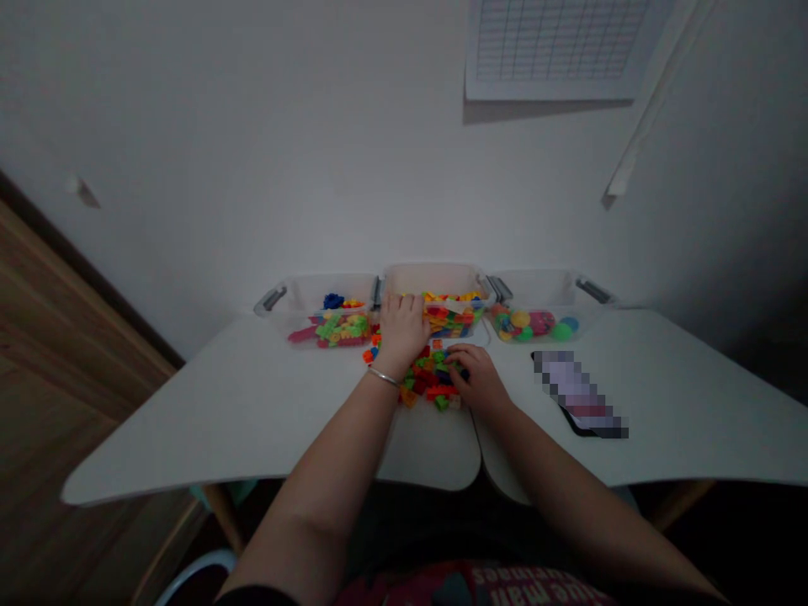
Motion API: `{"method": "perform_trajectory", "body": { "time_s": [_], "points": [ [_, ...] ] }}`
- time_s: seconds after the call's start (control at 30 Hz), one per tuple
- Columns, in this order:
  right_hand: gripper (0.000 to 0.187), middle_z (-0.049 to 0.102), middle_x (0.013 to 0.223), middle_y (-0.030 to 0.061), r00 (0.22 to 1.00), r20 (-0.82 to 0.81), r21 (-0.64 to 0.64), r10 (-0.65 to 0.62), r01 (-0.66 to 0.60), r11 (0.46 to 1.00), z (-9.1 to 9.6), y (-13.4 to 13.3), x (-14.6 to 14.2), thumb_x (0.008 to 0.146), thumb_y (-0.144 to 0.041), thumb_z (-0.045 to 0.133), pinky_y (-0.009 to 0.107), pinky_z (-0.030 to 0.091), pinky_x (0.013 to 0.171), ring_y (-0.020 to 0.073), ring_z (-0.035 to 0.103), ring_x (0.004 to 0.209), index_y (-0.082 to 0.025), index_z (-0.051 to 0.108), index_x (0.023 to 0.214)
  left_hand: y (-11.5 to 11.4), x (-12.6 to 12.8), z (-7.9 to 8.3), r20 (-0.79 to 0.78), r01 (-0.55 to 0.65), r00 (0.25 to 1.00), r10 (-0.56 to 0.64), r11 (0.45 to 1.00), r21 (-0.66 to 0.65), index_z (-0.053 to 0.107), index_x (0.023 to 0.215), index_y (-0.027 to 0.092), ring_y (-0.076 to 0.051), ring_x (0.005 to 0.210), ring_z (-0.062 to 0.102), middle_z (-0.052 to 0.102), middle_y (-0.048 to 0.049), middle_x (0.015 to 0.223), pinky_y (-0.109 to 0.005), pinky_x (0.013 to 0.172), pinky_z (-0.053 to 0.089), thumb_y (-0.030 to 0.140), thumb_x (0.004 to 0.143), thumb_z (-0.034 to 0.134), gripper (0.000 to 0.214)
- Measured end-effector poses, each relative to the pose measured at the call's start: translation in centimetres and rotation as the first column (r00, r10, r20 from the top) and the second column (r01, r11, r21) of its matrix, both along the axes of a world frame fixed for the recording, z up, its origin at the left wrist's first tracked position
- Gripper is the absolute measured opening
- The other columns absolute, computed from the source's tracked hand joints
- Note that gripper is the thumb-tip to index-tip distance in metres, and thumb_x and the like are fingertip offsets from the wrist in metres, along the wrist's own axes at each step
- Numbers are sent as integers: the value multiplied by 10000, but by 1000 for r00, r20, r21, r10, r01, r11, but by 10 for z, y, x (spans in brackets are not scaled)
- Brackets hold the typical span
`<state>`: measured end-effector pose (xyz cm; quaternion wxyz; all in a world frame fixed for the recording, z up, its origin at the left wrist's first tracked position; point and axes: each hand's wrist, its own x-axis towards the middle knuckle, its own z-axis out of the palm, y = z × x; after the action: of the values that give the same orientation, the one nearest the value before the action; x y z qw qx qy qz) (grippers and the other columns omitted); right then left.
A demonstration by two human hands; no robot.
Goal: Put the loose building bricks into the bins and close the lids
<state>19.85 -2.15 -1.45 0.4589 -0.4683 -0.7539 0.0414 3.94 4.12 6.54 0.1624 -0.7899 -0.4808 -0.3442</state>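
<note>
My left hand (404, 330), with a bangle at the wrist, reaches to the front of the middle clear plastic bin (435, 278). Its fingers stretch forward side by side at the bin's front rim, and the palm is hidden. Loose toy building bricks (424, 383) in red, green, orange and blue lie heaped on the table before that bin. At the right side of this heap is my right hand (478, 377), thumb and fingers apart, beside a dark blue brick (444, 374). Nothing can be seen held in it.
The left bin (332, 290) holds green, pink, blue and orange pieces. In the right bin (536, 286) are round colourful pieces. A phone (584, 400) lies on the right of the white table (278, 412). Behind stands a wall with a gridded sheet (555, 46).
</note>
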Motion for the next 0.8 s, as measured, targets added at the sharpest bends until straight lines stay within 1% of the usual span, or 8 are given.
{"method": "perform_trajectory", "body": {
  "time_s": [0.17, 0.27, 0.37, 0.47, 0.57, 0.67, 0.73, 0.8],
  "points": [
    [171, 660, 1047, 80, 1000, 25, -14, -1, 2, 1000, 0, -1, -1, 796, -136, 536, 479, 449, 950, 249, 565, 1039, -227, 664, 862, 0, 0, -4, 15, 7, 1000, -7, 1000, 18, 626, 1057, 154, -335, 1107, 553, 669, -149, 1027, -542, 1103, 279, 174, 788, 525, 288],
    [173, 660, 1055, 84, 999, 39, -21, -8, 9, 1000, 0, 0, -1, 793, -133, 537, 474, 453, 949, 250, 565, 1040, -221, 662, 874, 2, -2, -5, 9, 15, 1000, -15, 1000, -6, 595, 1169, 123, -343, 1209, 499, 639, -168, 1169, -543, 1139, 230, 189, 796, 525, 385],
    [190, 665, 1042, 88, 999, 49, -21, -19, 20, 1000, -1, 1, 0, 793, -128, 528, 470, 454, 945, 251, 570, 1031, -214, 660, 899, 2, -7, -5, -22, 31, 999, -32, 999, -28, 513, 1309, 113, -349, 1338, 386, 530, -160, 1371, -541, 1160, 199, 208, 790, 548, 529],
    [204, 671, 1023, 91, 998, 57, -33, -38, 39, 999, 0, 1, 1, 798, -135, 522, 459, 461, 924, 255, 576, 1014, -212, 652, 935, -3, -12, -3, -49, 61, 997, -64, 997, -47, 454, 1376, 141, -332, 1369, 353, 475, -130, 1437, -534, 1161, 208, 218, 796, 554, 594],
    [205, 674, 1008, 100, 996, 66, -46, -53, 56, 997, 1, 2, 2, 807, -148, 516, 450, 466, 907, 258, 577, 992, -197, 640, 963, -13, -15, -4, -40, 116, 992, -117, 993, -20, 503, 1333, 199, -289, 1316, 419, 523, -97, 1390, -523, 1146, 247, 172, 822, 514, 512],
    [204, 673, 1010, 106, 995, 75, -55, -64, 68, 996, 1, 3, 2, 811, -152, 511, 448, 465, 901, 261, 575, 985, -188, 632, 971, -23, -19, -12, -80, 229, 970, -227, 973, 14, 647, 1135, 215, -263, 1118, 546, 653, -91, 1141, -456, 1009, 413, 176, 860, 503, 313],
    [199, 673, 1011, 103, 995, 73, -53, -65, 69, 996, 0, 3, 3, 818, -162, 507, 445, 465, 900, 259, 575, 984, -191, 631, 971, -26, -21, -20, -155, 289, 944, -291, 957, -36, 693, 1008, 211, -246, 984, 581, 673, -86, 1000, -416, 886, 474, 178, 868, 510, 232],
    [202, 673, 1011, 98, 996, 70, -52, -64, 67, 996, -2, 3, 3, 818, -165, 508, 439, 463, 902, 254, 575, 984, -196, 631, 975, -27, -24, -28, -200, 313, 923, -328, 944, -100, 694, 1004, 208, -227, 945, 581, 666, -86, 984, -389, 839, 486, 158, 871, 506, 237]
  ]
}}
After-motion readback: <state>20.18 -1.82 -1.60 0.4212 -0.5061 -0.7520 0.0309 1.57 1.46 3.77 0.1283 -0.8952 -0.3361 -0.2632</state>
